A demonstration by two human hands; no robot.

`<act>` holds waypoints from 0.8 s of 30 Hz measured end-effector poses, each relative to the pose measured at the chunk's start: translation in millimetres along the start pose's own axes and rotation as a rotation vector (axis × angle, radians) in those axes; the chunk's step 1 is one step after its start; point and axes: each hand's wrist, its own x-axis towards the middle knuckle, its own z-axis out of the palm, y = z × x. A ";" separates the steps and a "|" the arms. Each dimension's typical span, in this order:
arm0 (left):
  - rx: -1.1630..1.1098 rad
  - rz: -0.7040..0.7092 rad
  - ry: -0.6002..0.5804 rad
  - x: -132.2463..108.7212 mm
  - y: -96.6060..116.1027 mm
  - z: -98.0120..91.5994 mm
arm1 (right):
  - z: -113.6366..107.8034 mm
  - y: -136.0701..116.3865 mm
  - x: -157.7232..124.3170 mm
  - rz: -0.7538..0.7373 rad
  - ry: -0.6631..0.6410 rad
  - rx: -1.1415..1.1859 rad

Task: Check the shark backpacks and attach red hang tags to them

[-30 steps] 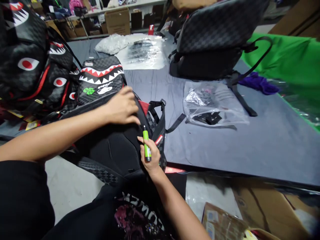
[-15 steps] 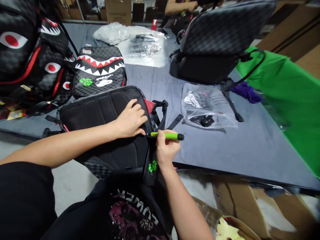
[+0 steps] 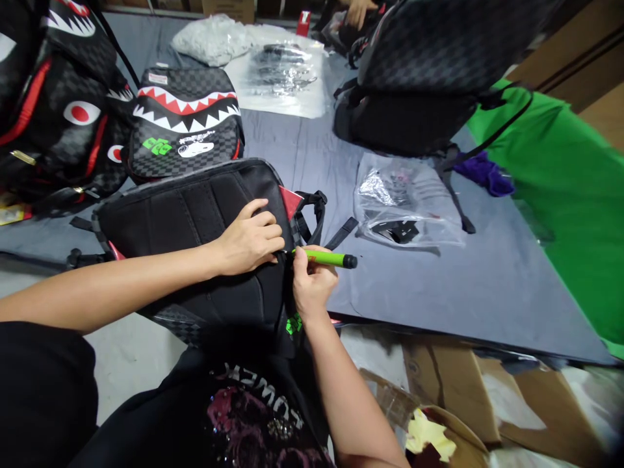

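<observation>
A black backpack (image 3: pixel 205 208) lies with its padded back panel up at the table's near edge, partly over my lap. My left hand (image 3: pixel 251 240) is on that panel, its fingers bent and pressing the fabric by the right-hand edge. Between the thumb and fingers of my right hand (image 3: pixel 314 283) is a green marker pen (image 3: pixel 329 258). Its dark end points right, and its other end meets the backpack's edge beside my left fingertips; the tip itself is hidden. Below my right hand, a green printed mark (image 3: pixel 294 323) shows on a black strap.
Left of me stand several shark-face backpacks (image 3: pixel 63 117); a checkered bag (image 3: pixel 188 123) lies beyond mine. Clear plastic packaging (image 3: pixel 407 201) and a large checkered backpack (image 3: pixel 429 71) are on the grey table (image 3: pixel 463 286). A co-worker's hand (image 3: pixel 359 12) shows at the back. Cardboard boxes (image 3: pixel 448 383) sit below.
My right hand and the marker pen have shifted slightly left, closer to my left fingers. The view has moved a little. A co-worker's hand at the back has changed position.
</observation>
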 end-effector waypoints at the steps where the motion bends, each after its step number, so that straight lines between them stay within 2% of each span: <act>1: 0.012 0.003 0.000 -0.1 -0.1 0.2 | 0.6 0.4 0.2 -0.003 0.007 -0.009; 12: 0.034 0.020 0.045 -2.9 -1.5 5.6 | 3.2 -3.8 5.1 -0.076 0.003 -0.099; 24: 0.055 0.016 0.073 -3.9 -2.4 11.2 | 5.4 -4.8 9.3 -0.041 -0.035 -0.148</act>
